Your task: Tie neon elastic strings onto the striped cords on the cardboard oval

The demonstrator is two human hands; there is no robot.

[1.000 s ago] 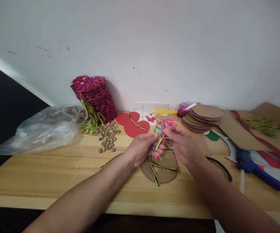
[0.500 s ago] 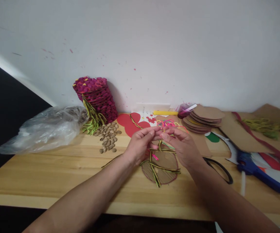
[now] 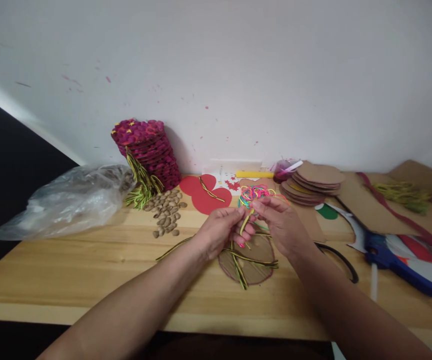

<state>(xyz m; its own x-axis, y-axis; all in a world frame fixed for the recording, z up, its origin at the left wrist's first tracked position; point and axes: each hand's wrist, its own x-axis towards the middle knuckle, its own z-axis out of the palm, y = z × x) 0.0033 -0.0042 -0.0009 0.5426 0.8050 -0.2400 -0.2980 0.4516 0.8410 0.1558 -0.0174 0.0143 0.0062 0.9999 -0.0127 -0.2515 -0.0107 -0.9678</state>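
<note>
Between my hands runs a short yellow-green and black cord (image 3: 246, 222). My right hand (image 3: 280, 224) pinches its upper end between thumb and fingers. My left hand (image 3: 221, 230) is closed on its lower part, the fingers curled beneath. Under both hands lies a round cardboard disc (image 3: 260, 275) with a dark reddish edge. More lengths of the same cord (image 3: 251, 259) cross over the disc, partly hidden by my left hand. Just beyond my fingertips is a tangle of multicoloured string (image 3: 255, 192).
Left: a plastic bag (image 3: 69, 200), a purple textured cylinder (image 3: 148, 155) with a tassel, and loose brown shells or seeds (image 3: 167, 212). Behind: red paper circles (image 3: 204, 195) and a yellow stick (image 3: 254, 174). Right: stacked cardboard discs (image 3: 315, 180), black-handled scissors (image 3: 345, 262) and a blue glue gun (image 3: 396, 265).
My hands have come slightly lower, toward the disc. The cord between them now shows more plainly, and more of the coloured string tangle is uncovered.
</note>
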